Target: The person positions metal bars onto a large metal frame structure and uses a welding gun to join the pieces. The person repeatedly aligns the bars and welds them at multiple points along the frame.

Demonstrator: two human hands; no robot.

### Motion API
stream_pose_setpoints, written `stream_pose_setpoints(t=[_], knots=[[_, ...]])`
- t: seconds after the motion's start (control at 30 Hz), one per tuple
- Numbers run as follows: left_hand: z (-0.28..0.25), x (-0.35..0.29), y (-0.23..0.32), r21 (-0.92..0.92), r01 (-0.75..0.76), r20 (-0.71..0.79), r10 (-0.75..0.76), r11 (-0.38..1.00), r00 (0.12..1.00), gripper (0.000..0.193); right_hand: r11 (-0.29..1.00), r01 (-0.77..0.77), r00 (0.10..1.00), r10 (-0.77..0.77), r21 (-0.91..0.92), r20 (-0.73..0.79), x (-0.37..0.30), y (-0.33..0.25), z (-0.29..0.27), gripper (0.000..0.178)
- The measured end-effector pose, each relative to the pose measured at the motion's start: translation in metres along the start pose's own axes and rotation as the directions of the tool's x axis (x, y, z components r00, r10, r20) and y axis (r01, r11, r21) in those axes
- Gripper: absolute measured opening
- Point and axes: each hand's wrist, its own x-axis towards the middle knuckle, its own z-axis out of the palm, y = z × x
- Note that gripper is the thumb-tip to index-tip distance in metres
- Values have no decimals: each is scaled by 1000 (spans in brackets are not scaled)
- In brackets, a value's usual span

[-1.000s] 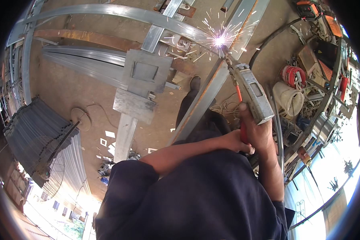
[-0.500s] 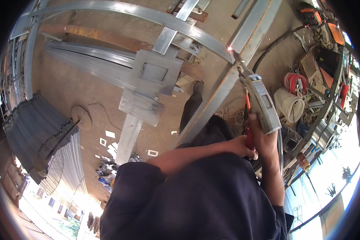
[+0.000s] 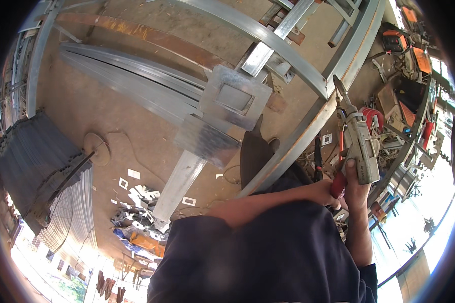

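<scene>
My right hand (image 3: 358, 191) is closed around the rear of a grey metal welding gun (image 3: 360, 144), its thumb along the body. My left hand (image 3: 324, 194) reaches across my front and is closed at the gun's red grip (image 3: 338, 186); its fingers are partly hidden. The narrow nozzle points away from me, its tip by the corner where steel tubes of a frame meet. No glow shows at the tip. One long square steel tube (image 3: 288, 151) slants from that corner towards my legs, and a crossing tube (image 3: 258, 28) runs off to the far left.
Flat steel plates (image 3: 210, 139), one with a rectangular cut-out, lie across a tube left of my legs. Long metal profiles (image 3: 131, 73) stretch behind them. Corrugated sheets (image 3: 40, 166) stand at left. Scrap pieces (image 3: 141, 202) litter the floor. A red bucket (image 3: 373, 118) and cluttered shelving line the right.
The bright spot at the nozzle tip is gone. My view has shifted, so the steel frame sits further right and lower. Both hands still hold the gun.
</scene>
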Motion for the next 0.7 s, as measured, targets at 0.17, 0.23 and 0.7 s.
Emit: stream_pose_setpoints(t=[0.17, 0.23, 0.7], knots=[[-8, -12, 11, 71, -11, 27, 9, 997, 1000, 20, 997, -2, 1000, 1, -77, -13, -1, -6, 10, 33], [-9, -16, 17, 90, -29, 31, 26, 995, 999, 19, 999, -39, 999, 39, -36, -18, -1, -8, 15, 34], [-5, -7, 0, 9, 61, 145, -61, 998, 988, 15, 1000, -15, 999, 14, -25, -37, 4, -10, 16, 42]])
